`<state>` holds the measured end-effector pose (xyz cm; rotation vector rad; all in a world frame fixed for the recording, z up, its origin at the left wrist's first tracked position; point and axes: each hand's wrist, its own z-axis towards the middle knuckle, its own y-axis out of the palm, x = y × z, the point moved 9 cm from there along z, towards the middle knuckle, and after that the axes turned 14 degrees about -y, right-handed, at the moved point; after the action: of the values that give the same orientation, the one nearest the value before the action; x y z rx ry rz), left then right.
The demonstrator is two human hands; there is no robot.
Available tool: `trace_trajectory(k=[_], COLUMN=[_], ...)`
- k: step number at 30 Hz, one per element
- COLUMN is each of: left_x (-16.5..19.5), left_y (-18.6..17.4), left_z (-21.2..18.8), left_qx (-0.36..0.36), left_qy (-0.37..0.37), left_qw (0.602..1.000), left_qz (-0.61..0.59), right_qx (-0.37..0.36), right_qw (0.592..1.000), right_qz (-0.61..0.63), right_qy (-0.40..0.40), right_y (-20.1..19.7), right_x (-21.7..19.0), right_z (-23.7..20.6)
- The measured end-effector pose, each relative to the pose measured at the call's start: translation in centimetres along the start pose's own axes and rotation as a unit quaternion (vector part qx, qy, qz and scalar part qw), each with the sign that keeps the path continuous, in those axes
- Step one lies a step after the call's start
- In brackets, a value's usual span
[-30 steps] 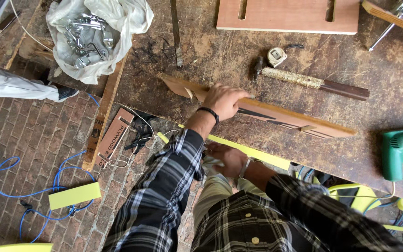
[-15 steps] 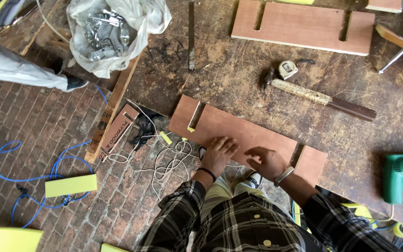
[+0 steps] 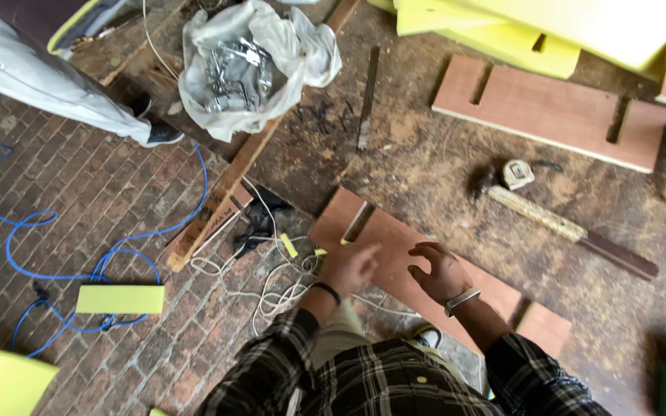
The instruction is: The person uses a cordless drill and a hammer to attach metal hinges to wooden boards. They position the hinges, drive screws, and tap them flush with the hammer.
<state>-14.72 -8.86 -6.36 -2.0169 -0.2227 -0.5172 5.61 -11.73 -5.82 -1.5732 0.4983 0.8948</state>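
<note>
Both hands hover low over a slotted brown board point(image 3: 395, 254) that lies flat on the dusty work surface, so the step in hand looks like settling or positioning this board: the left hand point(image 3: 348, 270) is blurred and I cannot tell how its fingers stand, while the right hand point(image 3: 439, 271) has its fingers spread and curled, clamped on nothing. The board's open slot sits just beyond the left fingertips; a hammer point(image 3: 564, 227) and tape measure point(image 3: 516, 174) lie well beyond the right fingers, so a next move likely calls for pressing the board steady

left hand point(image 3: 351, 268) blurred, right hand point(image 3: 438, 271) fingers spread
</note>
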Motion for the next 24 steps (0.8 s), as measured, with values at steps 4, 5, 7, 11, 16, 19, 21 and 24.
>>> trace_trajectory(k=[4, 5, 7, 11, 16, 19, 21, 24], left_x=[-6.2, -8.5, -13.2, -19.7, -26.8, -28.9, -28.4, -29.0], left_y=[-11.6, -14.2, -18.6, -27.7, -34.7, -36.3, -36.7, -35.6], left_z=[5.6, 7.3, 10.6, 17.4, 25.6, 29.4, 30.9, 31.7], left_qx=[0.214, 0.248, 0.287, 0.346, 0.316, 0.240, 0.206, 0.096], left_qy=[-0.008, -0.034, -0.090, -0.107, -0.275, -0.345, -0.344, -0.434], left_qw=[0.965, 0.955, 0.936, 0.922, 0.905, 0.900, 0.911, 0.892], left_qz=[-0.151, -0.159, -0.182, -0.134, -0.075, -0.114, -0.094, -0.086], right_qx=[0.010, 0.016, 0.030, -0.002, 0.008, -0.024, -0.033, -0.013], right_qw=[1.000, 1.000, 0.999, 0.999, 0.998, 0.987, 0.980, 0.979], right_qz=[0.006, -0.012, -0.042, -0.024, 0.046, 0.033, 0.035, 0.055], right_qy=[0.001, -0.006, -0.016, 0.033, 0.050, 0.155, 0.194, 0.198], right_y=[1.3, 1.7, 3.2, 6.8, 8.8, 9.7, 10.0, 10.4], right_x=[-1.9, -2.7, -4.6, -8.2, -12.9, -12.3, -11.6, -11.0], right_z=[5.3, 7.1, 10.9, 18.4, 23.8, 23.6, 22.9, 22.4])
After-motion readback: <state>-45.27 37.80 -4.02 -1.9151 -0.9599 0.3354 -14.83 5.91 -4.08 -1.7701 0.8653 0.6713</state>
